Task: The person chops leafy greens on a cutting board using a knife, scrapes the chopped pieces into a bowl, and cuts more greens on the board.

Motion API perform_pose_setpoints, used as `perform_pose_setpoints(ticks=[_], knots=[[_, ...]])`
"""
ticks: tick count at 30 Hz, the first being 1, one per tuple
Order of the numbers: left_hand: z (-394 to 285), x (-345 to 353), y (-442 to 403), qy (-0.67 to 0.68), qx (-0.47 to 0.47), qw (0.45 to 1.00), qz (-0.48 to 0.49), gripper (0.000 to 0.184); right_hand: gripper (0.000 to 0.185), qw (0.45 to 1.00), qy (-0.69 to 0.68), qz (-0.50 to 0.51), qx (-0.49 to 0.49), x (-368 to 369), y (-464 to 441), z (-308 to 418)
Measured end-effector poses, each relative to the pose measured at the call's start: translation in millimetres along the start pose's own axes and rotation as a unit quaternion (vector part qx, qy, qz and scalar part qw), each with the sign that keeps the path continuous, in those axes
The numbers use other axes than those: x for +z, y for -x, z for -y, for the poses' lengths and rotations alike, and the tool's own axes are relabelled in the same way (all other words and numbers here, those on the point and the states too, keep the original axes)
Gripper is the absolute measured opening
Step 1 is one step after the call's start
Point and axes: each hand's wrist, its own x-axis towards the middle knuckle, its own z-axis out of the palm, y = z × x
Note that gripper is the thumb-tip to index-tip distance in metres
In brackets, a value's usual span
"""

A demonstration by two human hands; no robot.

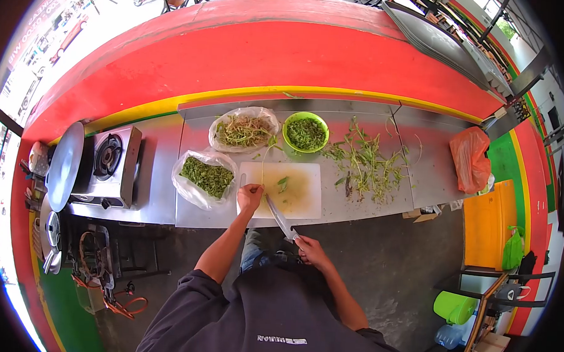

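Note:
My right hand point(312, 249) grips a knife point(279, 217) by its handle, with the blade slanting up and left over the near edge of a white cutting board point(312, 205). At the board's left side, the fingers of my left hand point(250, 198) are pinched around a thin green stem point(263, 170) that runs up toward the back. A green leaf point(283, 183) lies on the stained middle of the board, right of the stem. The knife's tip is close to my left fingers; I cannot tell whether it touches the stem.
Chopped greens fill a plastic bag point(196, 200) on the left and a green bowl point(305, 154) behind the board. Another bag point(218, 142) holds stems. Leafy stalks point(371, 161) lie on the right. A gas stove point(114, 162) stands far left, an orange bag point(469, 160) far right.

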Motion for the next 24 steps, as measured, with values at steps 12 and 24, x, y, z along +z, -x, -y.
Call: perform_pose_setpoints(ticks=[12, 24], knots=[[11, 1, 3, 0.002, 0.027, 1.000, -0.009, 0.027, 0.036, 0.998, 0.067, 0.004, 0.005, -3, -18, -7], [-3, -10, 9, 0.173, 0.026, 0.983, 0.054, 0.026, 0.039, 0.933, 0.254, -0.130, -0.220, -15, -26, -25]])
